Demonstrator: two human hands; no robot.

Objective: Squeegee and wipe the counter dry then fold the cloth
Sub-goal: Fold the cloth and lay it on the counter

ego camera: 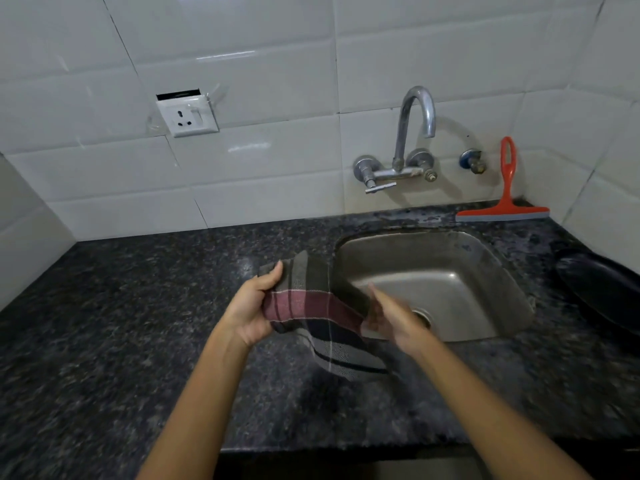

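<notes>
Your left hand [251, 311] grips the striped cloth [313, 306]; your blurred right hand [393, 318] holds its far end, grip indistinct.

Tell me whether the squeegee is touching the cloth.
Apart. The head view shows the squeegee leaning on the wall behind the sink, with the cloth held in both hands out front.

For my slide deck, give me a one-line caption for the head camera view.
Both hands, left and right, hold a striped cloth above the counter beside the sink.
</notes>
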